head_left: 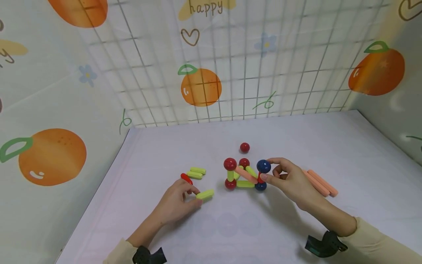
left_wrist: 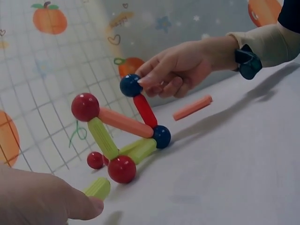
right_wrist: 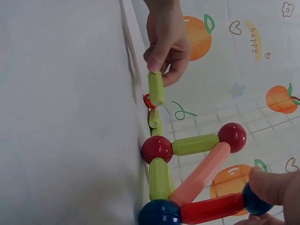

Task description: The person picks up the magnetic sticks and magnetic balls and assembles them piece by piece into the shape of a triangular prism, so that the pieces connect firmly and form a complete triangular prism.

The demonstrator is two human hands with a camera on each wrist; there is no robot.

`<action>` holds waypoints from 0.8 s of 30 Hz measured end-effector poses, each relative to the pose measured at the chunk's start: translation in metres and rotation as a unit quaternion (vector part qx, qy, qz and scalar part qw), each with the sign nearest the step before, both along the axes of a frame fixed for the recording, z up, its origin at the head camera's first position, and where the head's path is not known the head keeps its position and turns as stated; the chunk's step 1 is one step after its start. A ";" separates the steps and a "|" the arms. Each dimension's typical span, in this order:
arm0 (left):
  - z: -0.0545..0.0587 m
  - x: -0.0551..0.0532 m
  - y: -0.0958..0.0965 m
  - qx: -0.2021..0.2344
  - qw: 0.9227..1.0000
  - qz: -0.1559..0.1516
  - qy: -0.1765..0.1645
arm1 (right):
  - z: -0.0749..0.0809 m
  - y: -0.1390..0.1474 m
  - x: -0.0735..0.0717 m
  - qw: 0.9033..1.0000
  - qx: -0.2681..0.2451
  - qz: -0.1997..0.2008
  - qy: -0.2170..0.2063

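Observation:
My left hand [head_left: 176,202] pinches a short yellow-green stick [head_left: 205,194] by one end, left of a frame built of sticks and balls. The fingers and thumb of my right hand [head_left: 291,182] hold the upper blue ball [head_left: 263,166] at the frame's right side. A red stick [left_wrist: 146,111] joins that ball to the lower blue ball [left_wrist: 162,136]. On the frame's left, an upright green stick [left_wrist: 102,137] links the upper red ball [left_wrist: 86,107] with the lower red ball [left_wrist: 122,169]. An orange stick [right_wrist: 201,173] slants from the upper red ball down to the lower blue one.
Two green sticks [head_left: 195,175] and a red stick [head_left: 186,178] lie beyond my left hand. A loose red ball [head_left: 244,147] sits behind the frame. Two longer orange sticks [head_left: 319,182] lie right of it, partly behind my right hand. A patterned curtain over a wire grid [head_left: 148,84] borders the table.

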State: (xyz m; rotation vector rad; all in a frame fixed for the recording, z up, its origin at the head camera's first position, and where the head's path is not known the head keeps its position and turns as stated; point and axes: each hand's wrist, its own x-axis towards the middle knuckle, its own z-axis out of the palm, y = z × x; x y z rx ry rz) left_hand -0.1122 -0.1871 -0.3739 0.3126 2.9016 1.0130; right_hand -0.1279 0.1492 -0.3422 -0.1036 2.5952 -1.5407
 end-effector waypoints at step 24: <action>0.064 -0.031 0.057 0.065 0.988 -0.082 0.111 | -0.004 0.004 0.000 1.000 -0.001 -0.005 -0.001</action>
